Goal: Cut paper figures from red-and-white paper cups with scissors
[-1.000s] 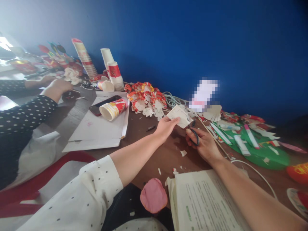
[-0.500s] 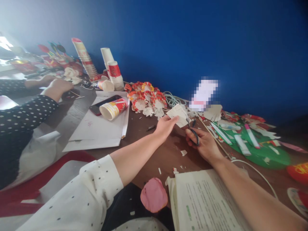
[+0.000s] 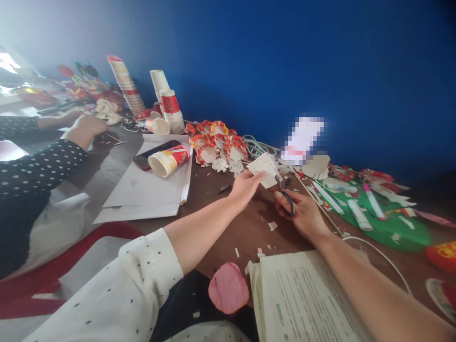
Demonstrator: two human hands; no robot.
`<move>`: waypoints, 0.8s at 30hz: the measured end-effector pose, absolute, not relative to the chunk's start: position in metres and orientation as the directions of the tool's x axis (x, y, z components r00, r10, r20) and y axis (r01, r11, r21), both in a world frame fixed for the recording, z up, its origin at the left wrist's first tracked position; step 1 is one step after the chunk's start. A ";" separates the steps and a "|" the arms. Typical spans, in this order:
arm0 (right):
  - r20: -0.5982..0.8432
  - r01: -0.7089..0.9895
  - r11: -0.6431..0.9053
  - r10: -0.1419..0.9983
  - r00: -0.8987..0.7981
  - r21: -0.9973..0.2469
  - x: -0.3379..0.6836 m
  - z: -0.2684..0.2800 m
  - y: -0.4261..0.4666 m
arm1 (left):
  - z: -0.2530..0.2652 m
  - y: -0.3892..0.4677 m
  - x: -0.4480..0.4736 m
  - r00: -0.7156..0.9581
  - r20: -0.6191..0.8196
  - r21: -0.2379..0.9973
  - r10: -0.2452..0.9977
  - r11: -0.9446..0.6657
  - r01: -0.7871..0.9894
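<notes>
A small piece of white paper (image 3: 261, 165) with faint drawn lines is pinched between the thumb and fingers of my left hand (image 3: 246, 188). My right hand (image 3: 299, 209) has its fingers through the handles of dark-handled scissors (image 3: 288, 202). The scissor blades point up and away from me, along the right side of the paper. How far the blades cut into it I cannot tell. Beneath my hands, small paper scraps (image 3: 272, 226) lie on the brown table (image 3: 228, 237).
Red and white cut paper flowers (image 3: 217, 147) lie ahead. Paper cups (image 3: 167, 161) and a phone (image 3: 153, 154) rest on a white folder (image 3: 138, 190). Cup stacks (image 3: 126, 88) stand behind. Markers (image 3: 374, 202) lie right on a green sheet (image 3: 399, 232). A co-worker's hands (image 3: 87, 126) are left; a book (image 3: 302, 294) is nearest me.
Almost nothing differs. The whole view has shifted very slightly; both hands keep their hold on the paper and scissors in nearly the same place.
</notes>
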State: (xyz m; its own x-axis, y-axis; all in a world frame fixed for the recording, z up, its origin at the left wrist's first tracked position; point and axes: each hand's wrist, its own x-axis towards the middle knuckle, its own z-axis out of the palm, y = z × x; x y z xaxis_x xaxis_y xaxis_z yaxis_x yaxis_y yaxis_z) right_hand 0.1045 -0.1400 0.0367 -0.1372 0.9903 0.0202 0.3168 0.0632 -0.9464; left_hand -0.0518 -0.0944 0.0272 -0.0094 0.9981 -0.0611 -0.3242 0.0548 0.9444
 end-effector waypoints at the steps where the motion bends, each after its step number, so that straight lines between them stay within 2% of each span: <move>1: 0.021 0.326 0.067 0.989 -0.145 -0.943 0.104 0.037 -0.140 | 0.027 -0.094 -0.052 0.000 -0.061 0.944 0.998 0.057 -0.324; 12: -0.009 0.319 0.053 0.981 -0.191 -0.946 0.103 0.035 -0.141 | 0.023 -0.093 -0.051 0.093 -0.075 0.927 0.993 0.104 -0.360; 24: 0.001 0.344 0.067 0.982 -0.189 -0.937 0.102 0.039 -0.143 | 0.024 -0.095 -0.051 0.076 -0.076 0.938 0.994 0.097 -0.333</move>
